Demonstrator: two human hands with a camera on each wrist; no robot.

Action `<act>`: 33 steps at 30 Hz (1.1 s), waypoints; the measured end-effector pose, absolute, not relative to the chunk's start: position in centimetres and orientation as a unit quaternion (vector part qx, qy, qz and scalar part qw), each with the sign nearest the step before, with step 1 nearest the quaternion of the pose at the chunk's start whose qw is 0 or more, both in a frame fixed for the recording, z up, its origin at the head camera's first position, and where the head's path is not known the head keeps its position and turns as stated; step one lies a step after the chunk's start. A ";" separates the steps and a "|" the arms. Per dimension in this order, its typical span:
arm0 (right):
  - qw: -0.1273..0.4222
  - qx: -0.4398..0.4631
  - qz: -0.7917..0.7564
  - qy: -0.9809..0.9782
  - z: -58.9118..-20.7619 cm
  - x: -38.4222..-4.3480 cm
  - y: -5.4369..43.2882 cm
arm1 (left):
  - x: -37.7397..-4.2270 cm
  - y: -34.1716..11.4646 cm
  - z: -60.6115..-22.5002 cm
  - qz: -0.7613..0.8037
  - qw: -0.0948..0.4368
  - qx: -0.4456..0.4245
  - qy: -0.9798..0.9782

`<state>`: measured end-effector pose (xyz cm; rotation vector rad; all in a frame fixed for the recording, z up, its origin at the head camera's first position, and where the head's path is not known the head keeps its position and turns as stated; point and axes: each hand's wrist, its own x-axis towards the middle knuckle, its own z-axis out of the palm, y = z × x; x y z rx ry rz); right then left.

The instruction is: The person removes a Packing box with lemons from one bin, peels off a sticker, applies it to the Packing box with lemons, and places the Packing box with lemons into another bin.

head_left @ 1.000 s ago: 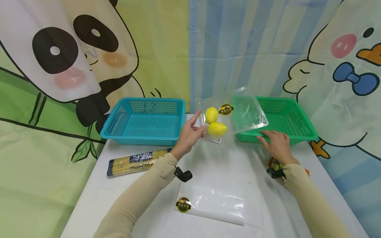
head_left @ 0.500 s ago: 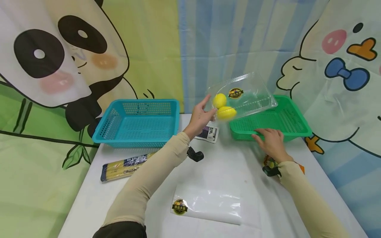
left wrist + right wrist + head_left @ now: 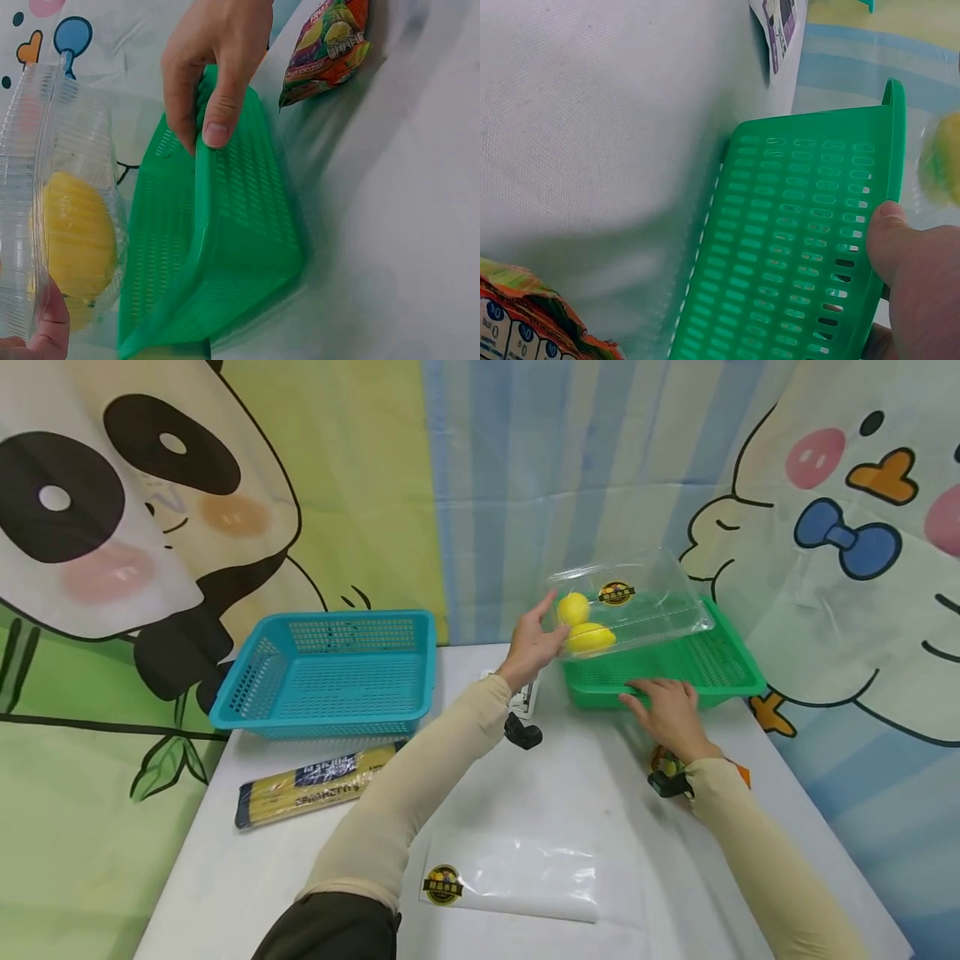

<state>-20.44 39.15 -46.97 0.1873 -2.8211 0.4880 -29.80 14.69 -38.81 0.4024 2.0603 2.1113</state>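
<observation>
My left hand (image 3: 534,646) pinches one end of a clear plastic fruit box (image 3: 660,602) between thumb and fingers. Two yellow lemons (image 3: 590,637) lie inside, at the end near that hand. The box is raised and tilted, overlapping the back of the green basket (image 3: 592,693) in the head view. With its thumb outside and its fingers over the rim, my right hand (image 3: 666,714) grips the basket's near edge. From the left wrist, the same grip shows on the green rim (image 3: 201,195), with a lemon (image 3: 79,232) seen through the box wall.
A blue basket (image 3: 322,727) stands at the back left, a spaghetti pack (image 3: 315,783) in front of it. A white plastic sheet or bag (image 3: 517,881) with a round label lies near the front. A colourful snack packet (image 3: 328,49) lies by my right wrist; a small printed pouch (image 3: 525,700) sits behind my left wrist.
My left hand has carried the box of lemons rightward, from between the baskets to over the green one. My right hand keeps its grip on the green basket's rim. The head view has turned right.
</observation>
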 end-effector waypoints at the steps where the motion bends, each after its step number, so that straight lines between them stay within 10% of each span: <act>1: 0.135 0.066 0.168 -0.974 -46.9 -20.5 39.1 | -30.0 15.0 -38.9 0.706 0.083 0.133 0.691; 33: 0.138 0.055 0.184 -0.972 -47.4 -20.6 39.3 | -31.3 24.0 -42.8 0.577 0.063 0.091 0.809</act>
